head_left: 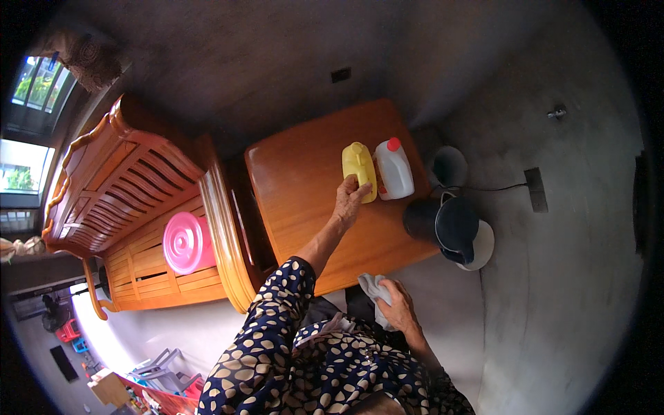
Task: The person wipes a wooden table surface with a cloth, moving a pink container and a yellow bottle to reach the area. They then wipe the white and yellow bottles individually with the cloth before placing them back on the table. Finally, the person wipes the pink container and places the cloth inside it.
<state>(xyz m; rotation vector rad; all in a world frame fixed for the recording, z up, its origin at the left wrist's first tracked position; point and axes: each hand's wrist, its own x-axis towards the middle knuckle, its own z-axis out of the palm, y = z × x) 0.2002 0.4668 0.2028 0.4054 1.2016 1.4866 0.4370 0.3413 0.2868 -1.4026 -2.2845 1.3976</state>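
Observation:
My left hand (349, 199) reaches over the wooden table (304, 187) with its fingers closed on the near end of a yellow plastic jug (356, 160). Beside it, on the right, is a white plastic jug (395, 173) with a red cap. My right hand (398, 310) is close to my body, just off the table's near edge, and grips a crumpled light grey cloth (374, 285). Part of the cloth is hidden under the fingers.
A dark kettle (456, 225) stands at the table's right, near a pale round basin (481, 245) and a bucket (449, 166). A cord (494, 187) runs to a wall plate (535, 190). Left of the table, a wooden bench (131, 270) holds a pink lidded tub (184, 242).

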